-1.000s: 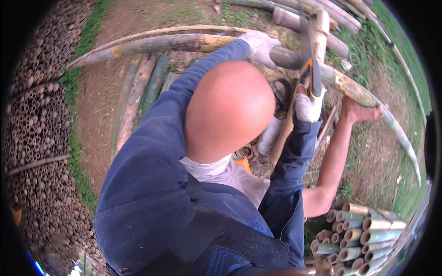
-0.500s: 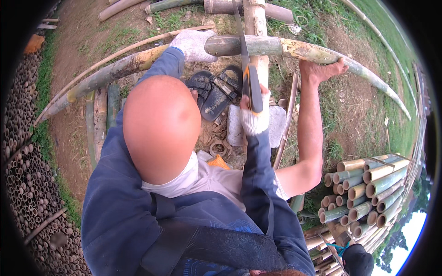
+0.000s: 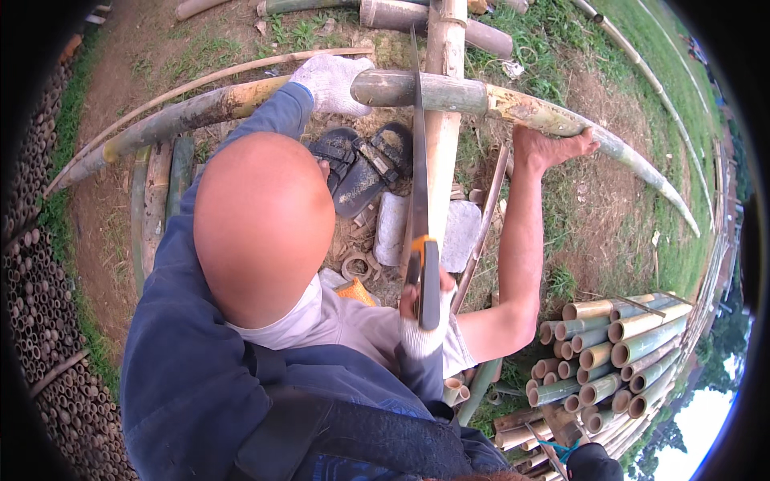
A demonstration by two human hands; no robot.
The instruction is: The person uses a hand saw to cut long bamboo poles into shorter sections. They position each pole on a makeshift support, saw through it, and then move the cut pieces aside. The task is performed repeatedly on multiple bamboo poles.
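Observation:
A long bamboo pole (image 3: pixel 449 93) lies crosswise over an upright-running support pole (image 3: pixel 441 160). My left hand (image 3: pixel 330 83), in a white knitted glove, is wrapped round the bamboo pole left of the crossing. In my right hand (image 3: pixel 423 321), also gloved with bare fingertips showing, is the black and orange handle of a handsaw (image 3: pixel 420 176). Its blade stretches away from me and crosses the bamboo pole just right of my left hand. My bare foot (image 3: pixel 553 147) presses against the pole farther right. How deep the blade sits in the bamboo I cannot tell.
Black sandals (image 3: pixel 365 172) dusted with sawdust lie beneath the pole, near pale stone blocks (image 3: pixel 460 234) and cut bamboo rings (image 3: pixel 358 264). Stacked bamboo poles (image 3: pixel 597 385) stand at the lower right. A big pile of bamboo ends (image 3: pixel 56 345) fills the left side.
My right hand has drawn the saw back toward me, so more of the blade shows on my side of the bamboo pole. My left hand still grips the pole.

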